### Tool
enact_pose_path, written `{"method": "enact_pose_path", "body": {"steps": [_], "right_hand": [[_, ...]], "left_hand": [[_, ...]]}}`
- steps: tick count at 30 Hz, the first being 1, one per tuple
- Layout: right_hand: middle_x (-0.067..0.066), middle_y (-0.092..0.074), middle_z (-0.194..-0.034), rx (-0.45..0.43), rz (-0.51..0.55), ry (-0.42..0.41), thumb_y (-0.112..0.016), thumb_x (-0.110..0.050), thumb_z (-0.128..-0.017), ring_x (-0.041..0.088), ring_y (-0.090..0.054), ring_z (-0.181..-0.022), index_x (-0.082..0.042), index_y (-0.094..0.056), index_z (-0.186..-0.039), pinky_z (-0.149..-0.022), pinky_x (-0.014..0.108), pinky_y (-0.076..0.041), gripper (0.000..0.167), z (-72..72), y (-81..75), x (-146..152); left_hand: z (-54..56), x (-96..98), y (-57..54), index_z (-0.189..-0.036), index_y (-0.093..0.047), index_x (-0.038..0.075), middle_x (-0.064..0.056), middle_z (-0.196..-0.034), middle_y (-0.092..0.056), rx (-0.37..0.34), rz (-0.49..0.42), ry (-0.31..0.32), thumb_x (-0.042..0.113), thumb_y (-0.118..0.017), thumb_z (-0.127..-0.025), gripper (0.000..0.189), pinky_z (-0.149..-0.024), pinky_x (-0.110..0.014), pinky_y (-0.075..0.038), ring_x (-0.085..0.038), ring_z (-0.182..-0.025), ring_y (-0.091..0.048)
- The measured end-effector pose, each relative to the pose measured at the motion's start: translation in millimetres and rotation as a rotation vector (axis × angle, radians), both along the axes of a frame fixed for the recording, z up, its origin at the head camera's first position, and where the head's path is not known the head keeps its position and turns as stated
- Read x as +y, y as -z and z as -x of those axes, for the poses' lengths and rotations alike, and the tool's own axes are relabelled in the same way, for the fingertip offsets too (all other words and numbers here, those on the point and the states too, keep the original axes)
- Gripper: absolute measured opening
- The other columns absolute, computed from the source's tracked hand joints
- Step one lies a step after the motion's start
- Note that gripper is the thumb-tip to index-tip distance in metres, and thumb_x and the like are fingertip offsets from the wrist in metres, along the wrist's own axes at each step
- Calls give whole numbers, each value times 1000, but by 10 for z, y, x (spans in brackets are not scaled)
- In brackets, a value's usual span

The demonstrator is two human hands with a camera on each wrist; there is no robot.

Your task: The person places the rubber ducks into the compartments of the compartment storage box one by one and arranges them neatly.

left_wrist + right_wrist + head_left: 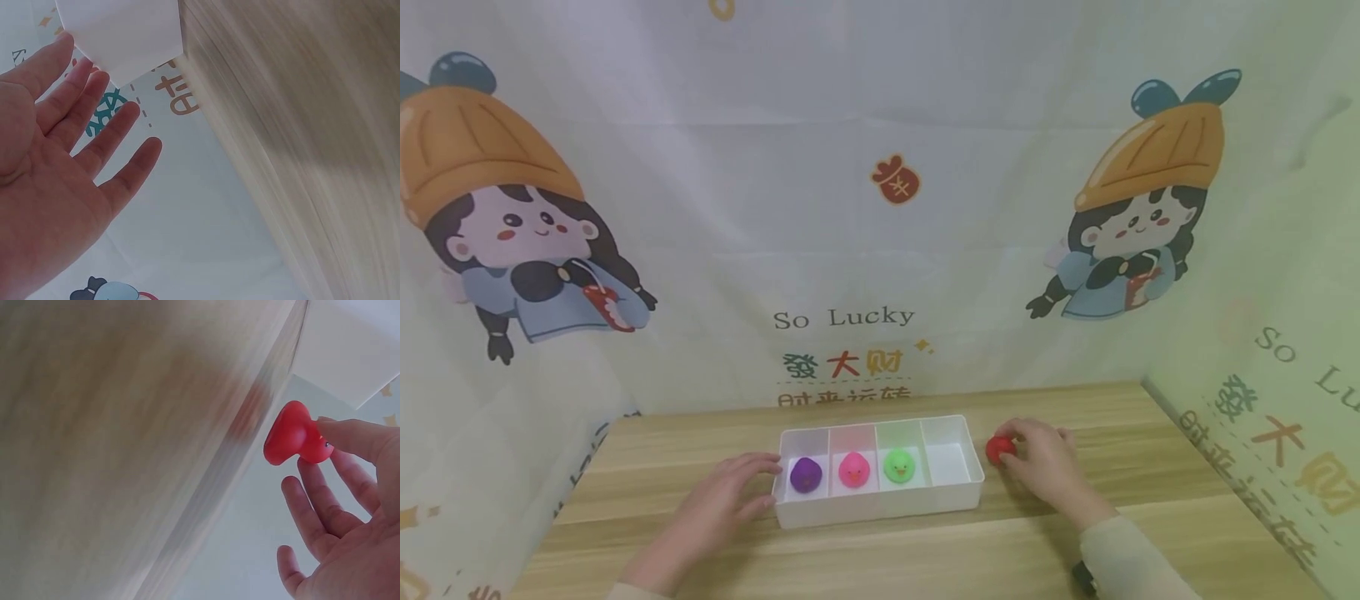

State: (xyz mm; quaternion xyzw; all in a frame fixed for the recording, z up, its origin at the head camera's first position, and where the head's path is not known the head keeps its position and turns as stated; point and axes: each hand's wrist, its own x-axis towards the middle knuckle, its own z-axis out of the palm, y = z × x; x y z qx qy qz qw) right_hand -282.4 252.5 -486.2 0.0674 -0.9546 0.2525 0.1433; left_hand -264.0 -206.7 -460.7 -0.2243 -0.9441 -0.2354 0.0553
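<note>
A white tray [880, 505] with four compartments stands on the table. From left to right, a purple toy duck [806, 475], a pink toy duck [853, 471] and a green toy duck [898, 466] sit in its first three compartments; the rightmost one is bare. My right hand [1043, 463] pinches a red toy duck [299, 434] by its head between thumb and fingers, just right of the tray. At the tray's left end is my left hand [724, 498], its fingers extended with the tips right at the end wall [128, 37].
The wood-grain table [715, 567] reaches back to a printed cloth [760, 208] that hangs behind it and along both sides. Table surface shows in front of the tray and to either side.
</note>
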Motion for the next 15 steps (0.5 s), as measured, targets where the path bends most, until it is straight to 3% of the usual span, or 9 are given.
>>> {"method": "enact_pose_path", "body": {"steps": [9, 15], "right_hand": [[8, -76, -110, 33, 36, 5, -83, -7, -82, 33, -68, -111, -13, -74, -106, -103, 68, -32, 26, -8, 15, -25], [8, -76, -111, 78, 57, -1, -82, -6, -83, 33, -68, -111, -13, -74, -107, -102, 64, -34, 26, -13, -47, -62]], "left_hand": [[8, -23, 22, -128, -68, 8, -13, -144, -62, 4, 11, 10, 18, -76, -92, 39, -115, -63, -44, -39, -135, -57], [-3, -25, 0, -129, -67, 9, -12, -145, -62, -4, 5, 3, 18, -75, -92, 39, -115, -63, -43, -39, -136, -55]]}}
